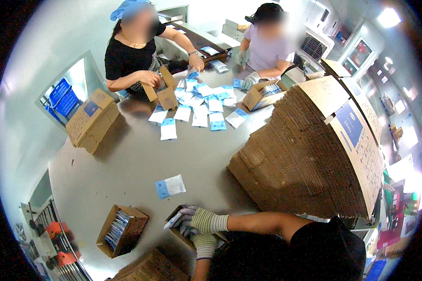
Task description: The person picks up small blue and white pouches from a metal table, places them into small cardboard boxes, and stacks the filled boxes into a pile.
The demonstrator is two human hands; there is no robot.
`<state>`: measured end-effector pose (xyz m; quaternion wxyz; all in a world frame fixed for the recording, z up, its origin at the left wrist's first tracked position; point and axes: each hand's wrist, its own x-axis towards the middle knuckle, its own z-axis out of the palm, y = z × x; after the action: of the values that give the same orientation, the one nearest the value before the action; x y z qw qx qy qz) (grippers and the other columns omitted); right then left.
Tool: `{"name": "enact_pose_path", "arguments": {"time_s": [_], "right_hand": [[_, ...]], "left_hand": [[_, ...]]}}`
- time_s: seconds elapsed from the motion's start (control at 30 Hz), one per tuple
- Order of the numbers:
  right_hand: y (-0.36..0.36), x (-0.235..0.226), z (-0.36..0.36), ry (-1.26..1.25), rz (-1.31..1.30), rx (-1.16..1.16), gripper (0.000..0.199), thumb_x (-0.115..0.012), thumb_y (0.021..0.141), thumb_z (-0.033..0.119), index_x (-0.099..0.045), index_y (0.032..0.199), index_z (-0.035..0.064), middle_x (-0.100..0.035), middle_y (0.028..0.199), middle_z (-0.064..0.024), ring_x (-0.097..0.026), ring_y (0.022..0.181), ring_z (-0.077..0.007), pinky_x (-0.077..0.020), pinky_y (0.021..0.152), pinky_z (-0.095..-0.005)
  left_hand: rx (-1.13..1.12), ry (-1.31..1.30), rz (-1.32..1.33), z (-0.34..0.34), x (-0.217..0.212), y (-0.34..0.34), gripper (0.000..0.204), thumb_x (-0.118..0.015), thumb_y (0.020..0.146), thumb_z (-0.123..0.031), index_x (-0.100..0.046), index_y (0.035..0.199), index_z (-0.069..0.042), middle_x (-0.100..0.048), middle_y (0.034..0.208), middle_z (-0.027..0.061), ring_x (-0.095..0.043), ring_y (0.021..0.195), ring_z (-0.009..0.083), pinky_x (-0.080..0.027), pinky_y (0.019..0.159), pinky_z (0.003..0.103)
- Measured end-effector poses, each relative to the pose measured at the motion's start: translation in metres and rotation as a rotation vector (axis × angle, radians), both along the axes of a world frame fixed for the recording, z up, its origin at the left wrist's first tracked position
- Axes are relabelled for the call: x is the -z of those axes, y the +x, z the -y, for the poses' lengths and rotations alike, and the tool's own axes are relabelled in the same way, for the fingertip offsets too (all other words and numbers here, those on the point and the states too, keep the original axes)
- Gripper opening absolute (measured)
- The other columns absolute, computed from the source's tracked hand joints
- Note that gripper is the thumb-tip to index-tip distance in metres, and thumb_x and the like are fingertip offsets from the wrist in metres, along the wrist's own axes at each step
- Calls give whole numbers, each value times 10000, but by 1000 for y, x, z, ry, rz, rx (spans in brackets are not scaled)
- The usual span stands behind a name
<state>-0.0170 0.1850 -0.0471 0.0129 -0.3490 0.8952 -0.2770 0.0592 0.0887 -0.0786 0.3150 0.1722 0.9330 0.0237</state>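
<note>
Near the lower edge, an open brown carton [170, 211] stands tilted in front of me. A blue-and-white packet [173, 220] shows at its opening. My right hand [201, 219], in a white glove with a green-striped cuff, reaches in from the right; its fingers close on packets at the carton's mouth. Just below it my left hand [205, 243], gloved alike, is against the carton's near side, its fingers partly hidden. Left of them stands another open carton [132, 234] with a row of packets [117, 229]. A single packet [170, 186] lies flat on the metal table [140, 164].
A tall stack of flattened cartons [305, 154] fills the right side. More flattened cartons lie at the lower edge [150, 268] and left edge [93, 119]. Across the table, two people handle cartons [166, 97] [254, 97] beside a pile of packets [201, 100].
</note>
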Motion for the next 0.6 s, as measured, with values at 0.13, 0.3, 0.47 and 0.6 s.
{"name": "enact_pose_path", "arguments": {"time_s": [0.13, 0.3, 0.47, 0.6], "right_hand": [[2, -3, -4, -31, 0, 45, 233, -515, 780, 268, -605, 889, 83, -405, 1240, -158, -389, 1120, -350, -340, 946, -434], [0, -2, -2, 52, -3, -36, 308, -534, 700, 320, -566, 921, 109, -459, 1193, -95, -311, 1216, -267, -287, 974, -422], [0, 0, -1, 13, -28, -26, 282, -556, 689, 310, -589, 875, 101, -449, 1209, -125, -324, 1205, -296, -287, 985, -424], [0, -5, 0, -3, 9, -9, 284, -595, 664, 301, -615, 846, 84, -435, 1228, -174, -327, 1198, -325, -286, 998, -414]], "left_hand": [[-2, 36, 87, -8, -21, -7, 561, -421, 799, -440, -386, 1274, -144, -447, 1262, 115, -491, 1095, 273, -418, 836, 449], [-29, 48, -119, -2, 7, 3, 580, -434, 785, -457, -387, 1274, -150, -465, 1246, 114, -490, 1091, 288, -414, 836, 457], [-40, -20, 34, -1, 19, 1, 710, -468, 737, -545, -329, 1312, -151, -367, 1327, 111, -386, 1184, 300, -337, 928, 463], [-29, 9, 23, 1, 24, 3, 852, -499, 681, -623, -245, 1349, -160, -251, 1392, 112, -250, 1269, 299, -236, 1006, 458]]}}
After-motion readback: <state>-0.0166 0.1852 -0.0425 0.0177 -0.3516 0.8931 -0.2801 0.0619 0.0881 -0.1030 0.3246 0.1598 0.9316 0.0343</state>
